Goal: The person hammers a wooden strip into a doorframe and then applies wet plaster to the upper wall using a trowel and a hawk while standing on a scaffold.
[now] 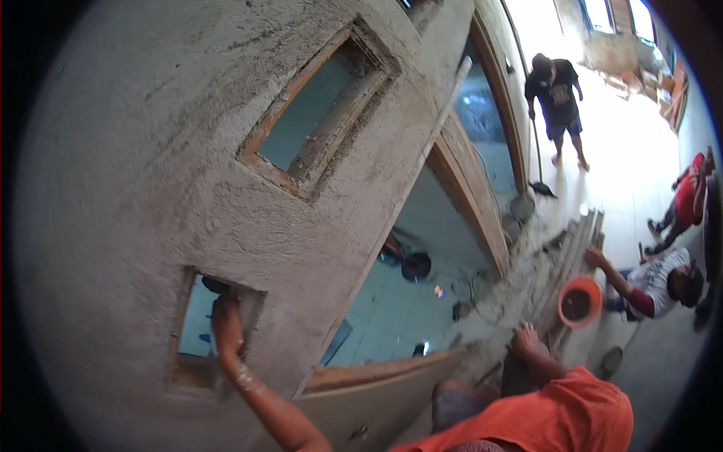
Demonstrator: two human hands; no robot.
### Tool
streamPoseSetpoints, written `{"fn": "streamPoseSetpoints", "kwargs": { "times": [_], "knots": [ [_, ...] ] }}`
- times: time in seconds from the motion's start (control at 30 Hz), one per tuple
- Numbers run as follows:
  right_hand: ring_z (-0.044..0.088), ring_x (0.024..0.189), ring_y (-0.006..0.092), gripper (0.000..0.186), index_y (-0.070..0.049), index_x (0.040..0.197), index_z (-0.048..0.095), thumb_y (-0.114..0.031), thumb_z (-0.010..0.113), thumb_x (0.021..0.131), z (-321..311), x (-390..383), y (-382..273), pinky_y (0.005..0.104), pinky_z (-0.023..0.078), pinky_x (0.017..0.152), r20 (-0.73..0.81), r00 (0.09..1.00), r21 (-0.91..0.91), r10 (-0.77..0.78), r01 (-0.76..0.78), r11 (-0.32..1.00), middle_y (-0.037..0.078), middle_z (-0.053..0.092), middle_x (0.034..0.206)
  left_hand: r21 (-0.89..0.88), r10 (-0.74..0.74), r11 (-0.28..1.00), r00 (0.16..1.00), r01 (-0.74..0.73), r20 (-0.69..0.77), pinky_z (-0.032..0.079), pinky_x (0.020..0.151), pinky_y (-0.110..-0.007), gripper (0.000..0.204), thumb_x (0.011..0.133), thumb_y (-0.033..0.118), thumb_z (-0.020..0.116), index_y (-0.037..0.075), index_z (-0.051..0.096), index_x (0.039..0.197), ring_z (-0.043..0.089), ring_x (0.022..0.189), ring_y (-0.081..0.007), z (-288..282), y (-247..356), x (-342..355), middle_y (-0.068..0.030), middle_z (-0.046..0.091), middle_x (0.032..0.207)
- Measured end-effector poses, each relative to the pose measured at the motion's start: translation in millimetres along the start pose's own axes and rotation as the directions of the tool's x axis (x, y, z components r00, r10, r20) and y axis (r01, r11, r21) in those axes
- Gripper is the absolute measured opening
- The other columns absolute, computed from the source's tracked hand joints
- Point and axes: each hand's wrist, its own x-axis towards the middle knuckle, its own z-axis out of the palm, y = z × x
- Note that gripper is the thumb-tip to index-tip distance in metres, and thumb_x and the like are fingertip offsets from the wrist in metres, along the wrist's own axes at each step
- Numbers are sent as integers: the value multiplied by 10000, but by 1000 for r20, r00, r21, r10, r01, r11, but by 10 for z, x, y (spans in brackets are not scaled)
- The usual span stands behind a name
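Fingers of your left hand (227,324) are bent inside the small window (183,320), low in the rough grey wall (301,233). A dark thing (215,285) shows at their tips, near the window's upper edge; whether you pinch it or merely touch it, I cannot tell. Pale smears mark your left forearm (252,386).

Your right hand (529,343) is down by your knee, its fingers bent and close together; you may be resting it there, but I cannot tell whether it grips anything.

Above the small window is a larger one (280,98), with a wooden frame. To your right, an orange bucket (562,305) with dark contents stands near some planks (576,260). Just beyond the bucket, a co-worker in a white shirt (663,282) reaches out a hand. Farther off, one person (557,94) holds a long-handled tool (539,154); another wears red (687,197).
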Motion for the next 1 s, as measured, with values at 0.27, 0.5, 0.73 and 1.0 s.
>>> {"fn": "streamPoseSetpoints", "kwargs": {
  "times": [0.27, 0.5, 0.73, 1.0],
  "knots": [
    [716, 1032, 328, 440, -50, 1178, 769, -345, 810, 854, -817, -1008, -551, 428, 545, 938, 173, 979, 538, 110, -187, 822, 208, 748, 1131, -392, -93, 919, 991, 48, -97, 437, 1038, -475, 552, 1040, 441, 545, -34, 659, 1297, 594, 1197, -428, 254, 199, -40, -259, 654, 1296],
    [629, 625, 158, 208, -30, 993, 771, -218, 721, 920, -879, -1958, 371, 351, 518, 572, 152, 720, 670, 677, -579, 466, 54, 709, 777, -478, -120, 875, 990, 70, -75, 449, 970, -500, 673, 1009, 587, 561, -49, 681, 1195, 609, 1118, -445, 173, 213, -68, -256, 678, 1173],
    [621, 635, 120, 211, -60, 1057, 733, -239, 684, 957, -667, -3111, 559, 294, 490, 527, 229, 569, 777, 790, -595, 204, 32, 665, 790, -347, -20, 938, 995, -17, -102, 446, 999, -540, 739, 989, 672, 493, 0, 690, 1222, 583, 1183, -463, 150, 66, 1, -273, 669, 1214],
    [720, 1048, 296, 444, -57, 1307, 689, -355, 644, 982, -58, -3893, -109, 426, 558, 903, 175, 739, 606, 651, -602, 520, 148, 759, 1131, -518, -62, 853, 998, 64, 22, 394, 1140, -478, 878, 986, 690, 515, -90, 571, 1384, 514, 1338, -436, -77, 334, 68, -297, 609, 1341]
  ]
}}
